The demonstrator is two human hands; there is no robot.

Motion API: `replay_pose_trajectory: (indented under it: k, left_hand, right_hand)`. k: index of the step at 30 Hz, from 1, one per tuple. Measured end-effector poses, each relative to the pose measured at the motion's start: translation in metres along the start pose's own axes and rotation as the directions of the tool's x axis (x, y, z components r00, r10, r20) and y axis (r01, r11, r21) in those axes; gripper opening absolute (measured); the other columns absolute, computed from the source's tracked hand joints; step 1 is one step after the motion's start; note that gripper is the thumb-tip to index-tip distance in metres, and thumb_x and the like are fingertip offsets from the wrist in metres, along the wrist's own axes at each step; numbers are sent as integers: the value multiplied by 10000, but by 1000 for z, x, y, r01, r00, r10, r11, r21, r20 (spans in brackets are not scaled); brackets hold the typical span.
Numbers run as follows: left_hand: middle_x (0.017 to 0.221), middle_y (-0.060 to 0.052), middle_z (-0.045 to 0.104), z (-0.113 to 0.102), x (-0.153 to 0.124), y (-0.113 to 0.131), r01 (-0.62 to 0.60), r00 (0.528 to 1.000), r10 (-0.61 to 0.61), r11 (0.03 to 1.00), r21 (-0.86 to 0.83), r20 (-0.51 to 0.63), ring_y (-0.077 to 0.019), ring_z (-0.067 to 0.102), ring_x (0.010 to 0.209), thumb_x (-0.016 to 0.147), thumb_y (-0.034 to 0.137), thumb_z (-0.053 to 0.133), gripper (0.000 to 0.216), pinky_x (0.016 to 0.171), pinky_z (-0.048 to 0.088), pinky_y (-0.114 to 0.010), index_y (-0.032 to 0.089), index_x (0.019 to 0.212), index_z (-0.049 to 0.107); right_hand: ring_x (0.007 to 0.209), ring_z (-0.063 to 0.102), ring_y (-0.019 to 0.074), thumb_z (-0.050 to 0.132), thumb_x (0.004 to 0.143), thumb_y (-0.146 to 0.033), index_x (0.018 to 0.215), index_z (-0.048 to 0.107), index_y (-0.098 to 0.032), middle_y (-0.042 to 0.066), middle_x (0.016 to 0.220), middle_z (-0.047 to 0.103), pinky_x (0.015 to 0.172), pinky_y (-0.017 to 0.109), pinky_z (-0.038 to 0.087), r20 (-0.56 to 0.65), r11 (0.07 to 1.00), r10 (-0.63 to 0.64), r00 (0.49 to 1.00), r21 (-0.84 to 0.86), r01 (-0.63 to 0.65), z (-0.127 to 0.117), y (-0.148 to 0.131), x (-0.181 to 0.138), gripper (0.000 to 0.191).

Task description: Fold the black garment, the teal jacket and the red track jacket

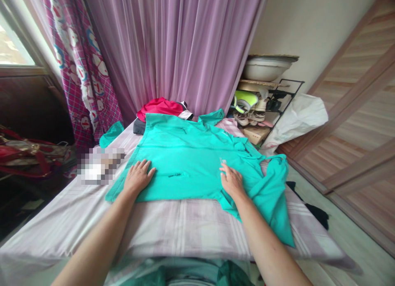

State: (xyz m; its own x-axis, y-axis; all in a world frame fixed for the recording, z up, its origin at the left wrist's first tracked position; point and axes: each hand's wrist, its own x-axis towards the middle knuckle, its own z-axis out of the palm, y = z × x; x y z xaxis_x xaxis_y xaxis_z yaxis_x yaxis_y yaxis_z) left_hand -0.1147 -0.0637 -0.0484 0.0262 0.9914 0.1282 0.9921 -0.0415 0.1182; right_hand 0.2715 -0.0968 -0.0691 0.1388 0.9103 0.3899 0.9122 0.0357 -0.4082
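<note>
Teal shirt point(188, 162) flat under left hand point(138, 177), right hand point(231, 181)

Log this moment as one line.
left hand: flat on teal garment | right hand: pressing same garment | teal garment: spread on bed

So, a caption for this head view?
Left hand and right hand flat on a teal garment spread over a checked bed, purple curtain behind.

A striped bed point(185, 224) bears a teal shirt point(191, 162) and red clothes point(160, 106).
</note>
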Motion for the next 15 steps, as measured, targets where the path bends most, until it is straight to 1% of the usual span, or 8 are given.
replay_pose_trajectory:
  k: [3,5,8,11,13,15]
  left_hand:
    - [1569,-95,408,-2,-1,1,7,1000,-7,1000,2,20,-312,338,1451,977,515,341,601,1177,279,-485,190,1469,455]
    - [1573,-93,403,-3,-1,2,12,1000,-12,1000,7,26,-311,332,1456,978,512,338,605,1181,273,-481,186,1475,448]
    - [1570,-88,408,-3,-1,3,16,1000,-16,1000,14,20,-304,331,1458,980,508,340,598,1185,267,-481,194,1478,444]
    - [1564,-93,418,-2,-1,2,12,1000,-12,1000,12,11,-309,339,1453,978,504,353,596,1185,268,-486,191,1476,448]
    - [1558,-97,426,0,-1,1,10,1000,-10,1000,4,0,-314,346,1448,973,502,367,594,1184,271,-491,189,1470,457]
    - [1555,-97,431,0,-1,1,12,1000,-12,1000,-9,-8,-312,349,1447,969,501,379,586,1184,271,-495,199,1462,466]
  right_hand:
    - [1060,628,221,433,902,-154,1217,614,-194,61,1054,760,966,366,402,26,998,56,998,-40,-55,-1,0,1,366]
    - [1038,637,212,416,907,-139,1214,614,-189,59,1021,766,950,348,406,25,998,54,998,-43,-53,-2,0,1,369]
    - [1069,626,204,410,914,-142,1255,592,-203,56,1089,752,962,343,395,-6,997,52,999,-48,-52,-2,0,0,391]
    - [1104,609,210,432,900,-149,1287,573,-223,53,1178,723,967,354,385,-22,989,118,993,-84,-120,-3,-1,-1,418]
    - [1117,602,208,432,901,-154,1295,563,-225,48,1203,714,967,351,381,-17,987,133,991,-91,-134,-3,-2,-2,421]
    - [1127,597,204,416,913,-158,1284,564,-215,45,1195,718,974,345,372,-6,989,120,993,-86,-120,-5,-2,-1,404]
